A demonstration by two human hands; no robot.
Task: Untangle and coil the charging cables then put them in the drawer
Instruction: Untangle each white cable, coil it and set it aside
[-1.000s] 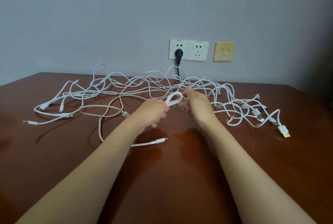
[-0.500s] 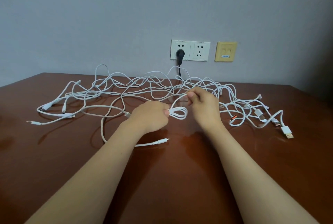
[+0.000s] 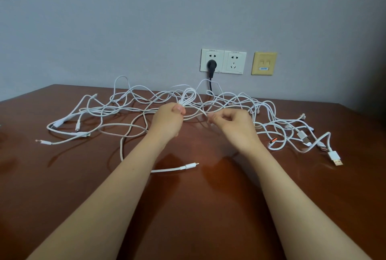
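Brown table (image 3: pixel 62 176) w/ white cable tangle (image 3: pixel 104 111); left hand (image 3: pixel 168 120) grips small coil (image 3: pixel 188 97), right hand (image 3: pixel 235 125) pinches a strand (image 3: pixel 200 113), which cable unclear; black plug (image 3: pixel 211 63) behind.

The cables (image 3: pixel 171 169) were white, except one duller beige cable (image 3: pixel 121 149), and they lay across a glossy reddish-brown tabletop (image 3: pixel 188 218). One connector (image 3: pixel 272 141) had an orange tip, and a white USB plug (image 3: pixel 336 158) ended in pale gold metal. The wall (image 3: pixel 146 19) was plain pale grey-blue, with white sockets (image 3: pixel 235 62), a black plug (image 3: pixel 211 64) and a yellowish plate (image 3: pixel 264 59) with a small blue label (image 3: pixel 263 68).
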